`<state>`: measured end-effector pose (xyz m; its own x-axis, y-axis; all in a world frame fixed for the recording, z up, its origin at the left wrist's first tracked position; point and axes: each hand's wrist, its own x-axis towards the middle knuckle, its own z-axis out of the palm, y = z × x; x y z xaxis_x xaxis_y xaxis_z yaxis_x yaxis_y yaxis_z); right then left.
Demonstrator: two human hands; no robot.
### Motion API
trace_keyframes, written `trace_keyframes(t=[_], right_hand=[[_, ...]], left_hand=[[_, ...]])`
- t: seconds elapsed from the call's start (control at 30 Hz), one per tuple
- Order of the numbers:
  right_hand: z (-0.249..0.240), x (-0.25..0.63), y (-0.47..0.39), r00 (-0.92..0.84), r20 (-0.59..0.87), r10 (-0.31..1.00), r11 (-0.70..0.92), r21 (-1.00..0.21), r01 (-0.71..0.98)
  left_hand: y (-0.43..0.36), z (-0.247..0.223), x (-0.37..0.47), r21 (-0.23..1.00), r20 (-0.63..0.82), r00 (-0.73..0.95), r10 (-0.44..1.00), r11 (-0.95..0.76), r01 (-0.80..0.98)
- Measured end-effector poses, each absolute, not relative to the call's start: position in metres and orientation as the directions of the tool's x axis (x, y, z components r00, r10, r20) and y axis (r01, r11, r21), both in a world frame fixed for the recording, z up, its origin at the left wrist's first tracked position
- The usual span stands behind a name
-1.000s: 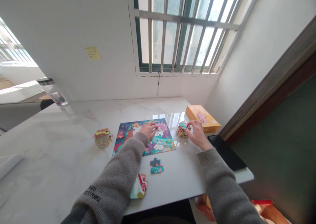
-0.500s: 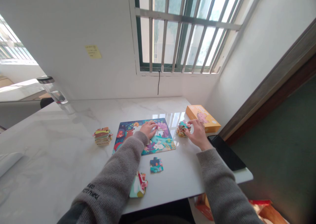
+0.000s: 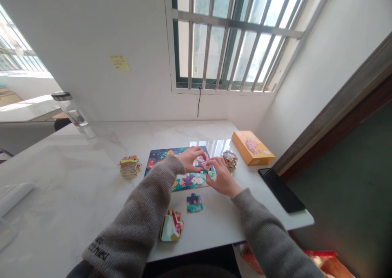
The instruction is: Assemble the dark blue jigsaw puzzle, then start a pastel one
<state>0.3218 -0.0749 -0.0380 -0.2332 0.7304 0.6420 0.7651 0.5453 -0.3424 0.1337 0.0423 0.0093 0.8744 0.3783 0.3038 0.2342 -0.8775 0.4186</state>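
Above the right part of the puzzle board [image 3: 196, 180], my right hand [image 3: 223, 179] pinches a small colourful puzzle piece [image 3: 204, 166] between thumb and fingers. My left hand [image 3: 190, 159] is over the board's upper middle, its thumb and forefinger curved and apart beside that piece. Whether the left thumb touches the piece I cannot tell. Part of the board lies hidden under my left hand and sleeve; a white rabbit shows near its lower edge. A stack of puzzle pieces [image 3: 230, 160] stands just right of the board.
Left of the board is another stack of pieces [image 3: 130, 166]. Nearer me lie a blue and teal piece [image 3: 194, 203] and a small pile of pieces [image 3: 172, 226]. An orange box [image 3: 253, 148] and a black phone [image 3: 281, 190] are at right; a glass bottle [image 3: 73, 113] stands far left.
My right hand has left the right-hand stack and moved left over the board with a piece from it. My left hand has shifted slightly right. The view has turned a little.
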Motion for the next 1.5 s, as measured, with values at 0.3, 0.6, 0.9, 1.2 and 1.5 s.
trace_keyframes(t=[0.3, 0.6, 0.9, 1.2, 1.5], right_hand=[[-0.043, 0.324, -0.074, -0.216, 0.610, 0.762, 0.540, -0.416, 0.732], [-0.059, 0.326, -0.068, -0.212, 0.520, 0.827, 0.470, -0.433, 0.769], [-0.074, 0.330, -0.063, -0.307, 0.412, 0.858, 0.462, -0.357, 0.812], [-0.075, 0.326, -0.061, -0.285, 0.431, 0.856, 0.443, -0.328, 0.835], [-0.076, 0.323, -0.060, -0.290, 0.426, 0.857, 0.435, -0.297, 0.850]], left_hand=[[0.041, -0.001, 0.133, 0.379, 0.186, 0.911, 0.367, -0.883, 0.278], [0.073, -0.032, 0.128, 0.262, 0.285, 0.815, 0.504, -0.859, 0.439], [0.083, -0.067, 0.129, 0.238, 0.254, 0.782, 0.569, -0.821, 0.519], [0.089, -0.077, 0.132, 0.338, 0.278, 0.796, 0.537, -0.831, 0.442], [0.087, -0.077, 0.133, 0.322, 0.278, 0.799, 0.533, -0.835, 0.445]])
